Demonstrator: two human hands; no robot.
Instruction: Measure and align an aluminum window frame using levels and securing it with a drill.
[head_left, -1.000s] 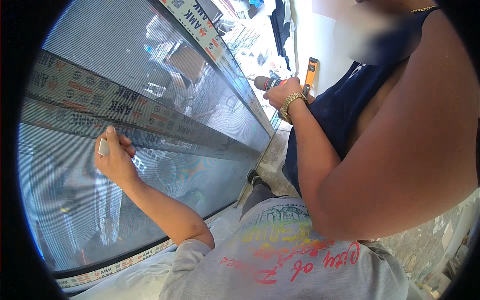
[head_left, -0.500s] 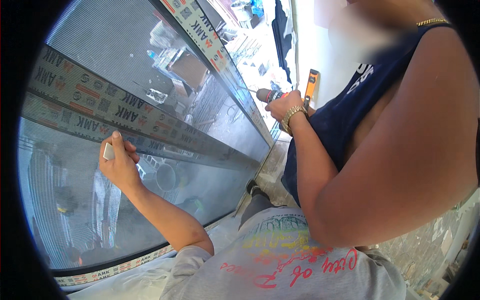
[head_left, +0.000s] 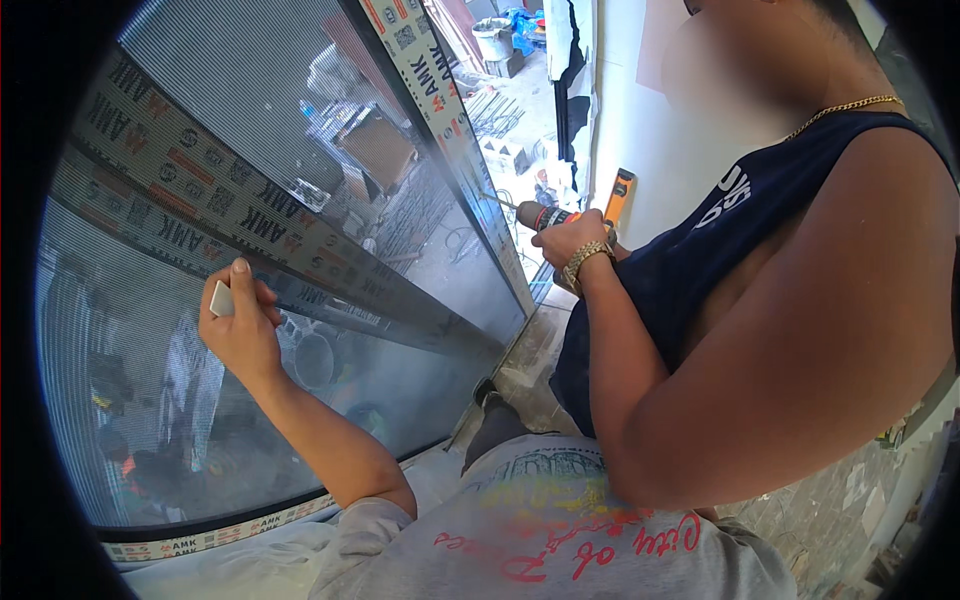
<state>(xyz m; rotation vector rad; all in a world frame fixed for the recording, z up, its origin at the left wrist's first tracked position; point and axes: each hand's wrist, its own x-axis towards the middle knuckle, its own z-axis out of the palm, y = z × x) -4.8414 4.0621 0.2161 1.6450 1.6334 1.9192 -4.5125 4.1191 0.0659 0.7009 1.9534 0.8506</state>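
My left hand has its fingers curled around a small white flat piece, just in front of the mesh screen and below its taped middle bars. My right hand is out of sight, behind a co-worker's arm and my grey shirt. The co-worker, in a dark sleeveless top and gold watch, grips a power drill whose long bit points at the taped side frame of the screen.
An orange spirit level leans by the white wall at the right. A bright work area with a bucket and rubble lies beyond the opening. Tiled floor runs below the frame, with white plastic sheeting at the lower left.
The co-worker and drill sit lower in the picture, showing more of the area beyond the opening. My left hand has shifted slightly right, still around the white piece.
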